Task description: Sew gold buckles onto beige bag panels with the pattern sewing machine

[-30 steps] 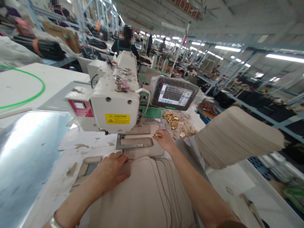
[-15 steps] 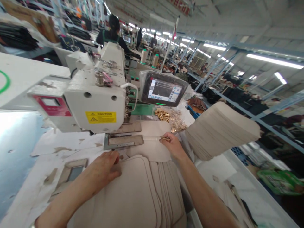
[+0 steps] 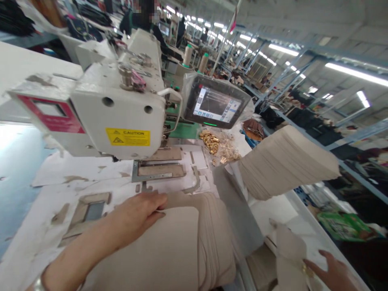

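My left hand (image 3: 147, 210) lies over the stack of beige panels (image 3: 218, 242), thumb and fingers closed on the far edge of the top panel (image 3: 169, 246). That panel's edge sits slightly apart from those beneath. At the lower right, my right hand (image 3: 333, 273) has its fingers spread beside a loose beige panel (image 3: 291, 246). A small gold metal piece (image 3: 306, 270) shows at that panel, close to a fingertip. Ahead of my left hand, the clamp frame (image 3: 159, 171) of the sewing machine (image 3: 121, 117) has no panel in it.
A tall pile of beige panels (image 3: 287, 161) leans on the right. Behind it stand a control screen (image 3: 216, 106) and a heap of gold metal pieces (image 3: 210, 142). Thread cones (image 3: 203, 62) rise behind the machine. Another person (image 3: 145, 20) sits farther back.
My right hand has moved from the clamp to the lower right, taking the beige panel and gold piece along, and its fingers have opened. My left fingers have closed on the stack's top panel.
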Available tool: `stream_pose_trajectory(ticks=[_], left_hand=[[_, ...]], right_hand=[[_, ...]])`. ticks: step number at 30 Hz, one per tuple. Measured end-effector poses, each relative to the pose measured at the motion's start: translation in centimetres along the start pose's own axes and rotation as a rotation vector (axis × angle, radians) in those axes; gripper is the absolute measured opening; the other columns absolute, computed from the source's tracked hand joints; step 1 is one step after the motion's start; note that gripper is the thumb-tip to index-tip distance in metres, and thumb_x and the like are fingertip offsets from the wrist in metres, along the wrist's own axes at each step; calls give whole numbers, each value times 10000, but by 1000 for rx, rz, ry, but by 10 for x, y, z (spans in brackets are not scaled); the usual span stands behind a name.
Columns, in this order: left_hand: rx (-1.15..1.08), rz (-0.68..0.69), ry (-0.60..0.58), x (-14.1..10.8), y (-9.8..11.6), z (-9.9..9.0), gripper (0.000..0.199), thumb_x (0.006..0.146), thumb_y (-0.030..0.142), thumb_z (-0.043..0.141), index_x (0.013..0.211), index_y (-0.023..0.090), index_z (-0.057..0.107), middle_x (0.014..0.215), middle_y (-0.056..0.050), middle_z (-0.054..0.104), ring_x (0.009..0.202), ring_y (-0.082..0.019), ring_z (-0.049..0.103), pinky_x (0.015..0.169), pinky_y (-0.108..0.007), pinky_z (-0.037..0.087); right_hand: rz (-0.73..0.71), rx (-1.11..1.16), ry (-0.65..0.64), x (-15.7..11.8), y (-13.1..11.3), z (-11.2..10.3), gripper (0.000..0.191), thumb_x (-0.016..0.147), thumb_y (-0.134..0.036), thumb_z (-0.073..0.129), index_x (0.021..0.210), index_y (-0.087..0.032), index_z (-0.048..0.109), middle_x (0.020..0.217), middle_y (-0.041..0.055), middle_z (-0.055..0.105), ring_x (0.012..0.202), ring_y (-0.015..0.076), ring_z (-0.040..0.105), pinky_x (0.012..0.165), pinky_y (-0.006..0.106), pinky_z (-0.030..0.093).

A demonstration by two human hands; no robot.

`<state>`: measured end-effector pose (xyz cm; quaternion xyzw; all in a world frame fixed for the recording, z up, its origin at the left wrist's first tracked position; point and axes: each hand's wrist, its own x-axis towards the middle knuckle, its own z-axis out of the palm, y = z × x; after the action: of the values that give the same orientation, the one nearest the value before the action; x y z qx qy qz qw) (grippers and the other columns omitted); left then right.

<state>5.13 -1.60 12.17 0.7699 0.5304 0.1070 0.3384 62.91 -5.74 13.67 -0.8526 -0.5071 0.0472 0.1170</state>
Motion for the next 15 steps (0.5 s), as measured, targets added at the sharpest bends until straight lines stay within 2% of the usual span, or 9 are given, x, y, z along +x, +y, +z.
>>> stream_pose_trajectory(ticks=[1, 2, 4, 6, 8, 9, 11, 13, 15], left_hand=[[-37, 13, -26, 0, 2, 0, 177, 912, 345, 402, 785, 232, 451, 825, -14, 597, 795, -192, 569, 715, -312, 401], [-72, 26, -39, 1, 4, 0, 199, 931, 372, 376, 803, 234, 440, 810, -7, 590, 775, -185, 568, 698, -302, 396], [-118, 39, -25, 5, 5, 2, 220, 949, 410, 349, 831, 237, 419, 776, 10, 568, 742, -175, 563, 675, -283, 385], [-143, 34, -2, 10, 5, 4, 230, 955, 435, 344, 847, 242, 407, 737, 27, 546, 704, -165, 553, 653, -269, 372], [-146, 22, 17, 16, 3, 6, 237, 958, 451, 344, 861, 245, 408, 724, 34, 545, 687, -162, 550, 643, -263, 364], [-143, 14, 29, 18, 3, 7, 241, 959, 457, 343, 866, 245, 414, 728, 33, 554, 690, -163, 555, 644, -262, 363], [-133, -2, 53, 21, 3, 10, 250, 963, 460, 338, 876, 245, 431, 733, 31, 569, 697, -165, 565, 647, -262, 364], [-132, -10, 74, 23, 4, 12, 258, 963, 458, 339, 874, 243, 448, 735, 31, 577, 705, -165, 577, 647, -259, 370], [-144, -11, 89, 24, 7, 13, 265, 959, 461, 351, 860, 240, 458, 731, 33, 579, 707, -162, 588, 644, -254, 380]], right_hand=[[-11, 84, 5, -2, -12, 5, 420, 489, -645, 729, 738, -313, 660, 832, 147, 720, 854, 401, 705, 718, 522, 561], [-41, 223, -63, -5, -33, 11, 500, 544, -658, 713, 875, -284, 682, 970, 165, 727, 957, 395, 692, 799, 529, 559], [-214, 550, -311, -18, -93, 29, 570, 723, -606, 674, 1151, -232, 640, 1211, 177, 671, 1147, 340, 628, 951, 491, 517], [-402, 847, -511, -36, -162, 49, 547, 836, -555, 619, 1275, -232, 568, 1293, 165, 627, 1197, 297, 599, 962, 460, 514], [-554, 951, -703, -54, -221, 69, 557, 852, -537, 621, 1316, -241, 538, 1307, 148, 616, 1164, 272, 614, 905, 423, 537], [-610, 924, -737, -61, -243, 78, 539, 848, -517, 634, 1302, -238, 551, 1271, 138, 635, 1113, 261, 632, 833, 385, 554], [-669, 800, -660, -70, -273, 94, 461, 835, -432, 660, 1239, -222, 592, 1115, 102, 685, 912, 212, 665, 689, 307, 535], [-676, 716, -560, -72, -285, 105, 380, 811, -357, 673, 1152, -199, 621, 949, 52, 684, 746, 164, 627, 615, 265, 481], [-678, 692, -571, -70, -286, 111, 218, 813, -350, 655, 950, -182, 640, 792, 9, 635, 665, 138, 570, 586, 245, 433]])
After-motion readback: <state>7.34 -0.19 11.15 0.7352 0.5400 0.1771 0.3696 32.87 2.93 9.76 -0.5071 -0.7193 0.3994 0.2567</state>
